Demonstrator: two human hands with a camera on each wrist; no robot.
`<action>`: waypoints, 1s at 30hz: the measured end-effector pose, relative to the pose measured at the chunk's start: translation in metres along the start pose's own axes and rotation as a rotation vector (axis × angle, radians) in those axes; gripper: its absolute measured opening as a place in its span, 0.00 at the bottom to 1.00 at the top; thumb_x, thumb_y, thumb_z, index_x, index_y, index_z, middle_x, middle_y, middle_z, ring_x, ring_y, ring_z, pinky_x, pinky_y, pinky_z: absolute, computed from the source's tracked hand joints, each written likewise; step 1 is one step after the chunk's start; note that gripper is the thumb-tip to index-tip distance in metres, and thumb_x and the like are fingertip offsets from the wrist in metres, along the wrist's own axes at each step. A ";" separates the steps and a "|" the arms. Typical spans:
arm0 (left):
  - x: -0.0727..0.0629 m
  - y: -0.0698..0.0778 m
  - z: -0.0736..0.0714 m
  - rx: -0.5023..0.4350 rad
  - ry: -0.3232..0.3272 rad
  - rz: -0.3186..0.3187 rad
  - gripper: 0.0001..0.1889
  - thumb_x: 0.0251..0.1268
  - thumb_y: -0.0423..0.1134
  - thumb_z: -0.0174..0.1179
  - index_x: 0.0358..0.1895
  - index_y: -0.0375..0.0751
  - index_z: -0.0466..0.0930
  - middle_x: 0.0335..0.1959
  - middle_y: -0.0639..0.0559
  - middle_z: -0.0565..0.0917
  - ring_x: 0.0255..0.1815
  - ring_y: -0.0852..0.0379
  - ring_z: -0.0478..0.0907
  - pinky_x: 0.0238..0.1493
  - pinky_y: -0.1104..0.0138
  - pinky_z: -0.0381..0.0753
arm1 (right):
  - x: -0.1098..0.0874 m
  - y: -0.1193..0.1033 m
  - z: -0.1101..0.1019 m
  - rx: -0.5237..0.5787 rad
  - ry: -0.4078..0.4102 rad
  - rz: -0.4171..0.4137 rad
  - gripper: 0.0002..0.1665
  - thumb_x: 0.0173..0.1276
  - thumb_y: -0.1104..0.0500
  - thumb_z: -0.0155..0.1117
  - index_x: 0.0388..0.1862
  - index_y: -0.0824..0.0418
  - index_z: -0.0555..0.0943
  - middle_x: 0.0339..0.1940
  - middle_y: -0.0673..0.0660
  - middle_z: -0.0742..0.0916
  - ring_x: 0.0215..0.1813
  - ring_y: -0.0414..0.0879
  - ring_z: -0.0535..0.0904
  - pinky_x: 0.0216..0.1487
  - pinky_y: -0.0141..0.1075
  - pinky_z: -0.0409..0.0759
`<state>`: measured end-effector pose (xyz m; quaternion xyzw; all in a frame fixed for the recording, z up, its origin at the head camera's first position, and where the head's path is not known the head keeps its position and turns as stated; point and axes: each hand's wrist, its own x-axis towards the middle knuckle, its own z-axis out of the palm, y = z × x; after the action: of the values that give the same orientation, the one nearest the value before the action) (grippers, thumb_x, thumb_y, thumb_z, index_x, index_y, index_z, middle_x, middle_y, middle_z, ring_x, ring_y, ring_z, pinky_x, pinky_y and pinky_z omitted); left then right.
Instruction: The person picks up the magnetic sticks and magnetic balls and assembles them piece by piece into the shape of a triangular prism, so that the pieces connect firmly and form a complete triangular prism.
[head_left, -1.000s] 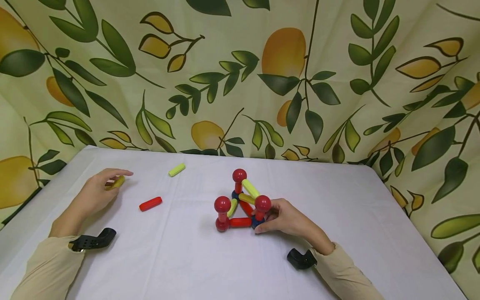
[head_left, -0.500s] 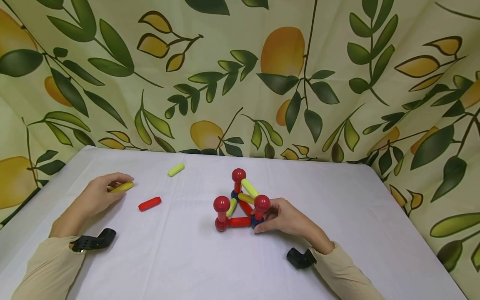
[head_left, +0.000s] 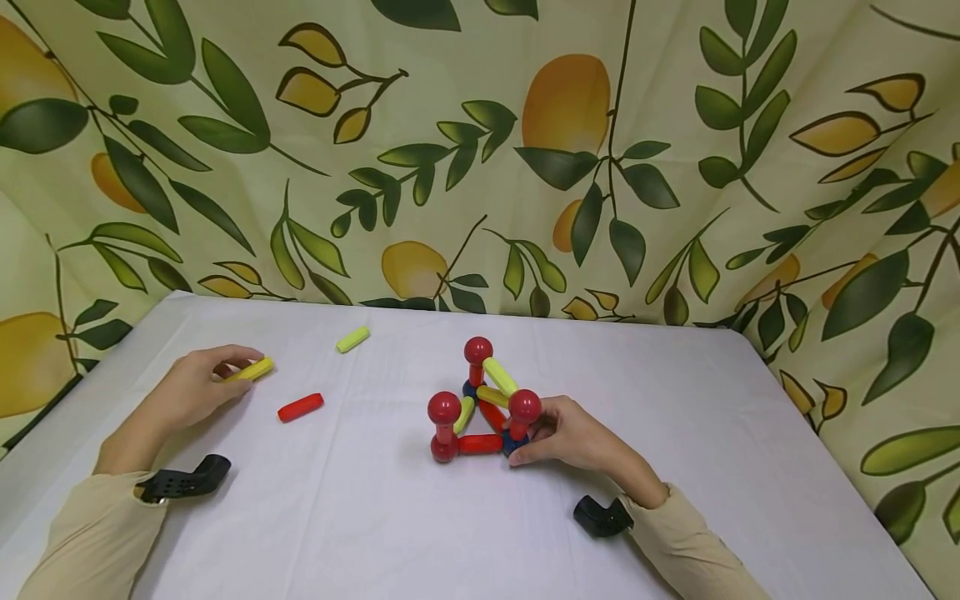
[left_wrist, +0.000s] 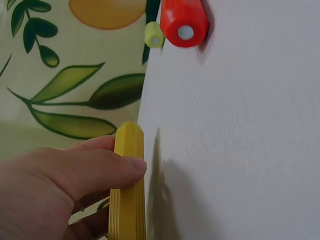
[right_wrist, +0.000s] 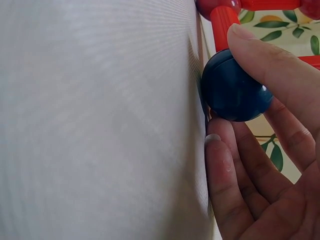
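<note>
My left hand [head_left: 191, 387] pinches a yellow magnetic rod [left_wrist: 129, 150] between thumb and fingers; one end points up past the thumb. In the head view, a triangular frame of magnetic rods and balls stands at the table's middle. Three short red uprights carry red balls, such as the front-left ball [head_left: 444, 408]. A lime rod [head_left: 500, 377] joins the back and right top balls. My right hand [head_left: 573, 437] holds the dark blue ball [right_wrist: 232, 90] at the frame's near right corner, thumb on one side and fingers on the other. Part of that ball is hidden by the hand.
A loose red rod [head_left: 301, 407] lies to the right of my left hand. Farther back is a loose lime rod [head_left: 352, 339]. White cloth [head_left: 375, 517] covers the table, and a fruit-patterned curtain [head_left: 465, 167] hangs behind its far edge.
The yellow rod, earlier mostly inside my left hand, now sticks out to the right beyond the fingertips. The left fingers have drawn in around it. My right hand and the frame stay put.
</note>
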<state>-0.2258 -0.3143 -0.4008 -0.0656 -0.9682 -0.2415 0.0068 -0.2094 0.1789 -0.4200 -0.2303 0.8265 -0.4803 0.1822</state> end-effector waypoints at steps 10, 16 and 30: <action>0.003 0.024 0.000 0.000 0.000 0.074 0.23 0.62 0.31 0.63 0.60 0.30 0.76 0.48 0.32 0.81 0.45 0.41 0.77 0.40 0.62 0.74 | -0.001 -0.002 0.000 -0.003 0.006 0.013 0.23 0.53 0.61 0.80 0.47 0.65 0.84 0.33 0.55 0.86 0.34 0.46 0.78 0.36 0.31 0.79; 0.002 0.043 0.004 -0.026 0.052 0.140 0.22 0.62 0.29 0.62 0.60 0.32 0.77 0.47 0.36 0.82 0.44 0.45 0.77 0.39 0.66 0.75 | 0.000 0.000 0.000 -0.016 0.008 0.010 0.23 0.52 0.60 0.80 0.47 0.65 0.84 0.34 0.55 0.87 0.34 0.46 0.79 0.36 0.31 0.80; -0.002 0.089 0.019 -0.177 0.230 0.286 0.19 0.61 0.30 0.64 0.57 0.38 0.80 0.42 0.46 0.83 0.40 0.62 0.72 0.39 0.78 0.75 | -0.001 -0.001 0.002 -0.040 0.025 0.014 0.24 0.51 0.59 0.81 0.46 0.64 0.83 0.31 0.53 0.84 0.33 0.46 0.78 0.35 0.31 0.79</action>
<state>-0.2120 -0.2277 -0.3765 -0.1748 -0.9167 -0.3284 0.1457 -0.2075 0.1778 -0.4202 -0.2220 0.8397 -0.4655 0.1704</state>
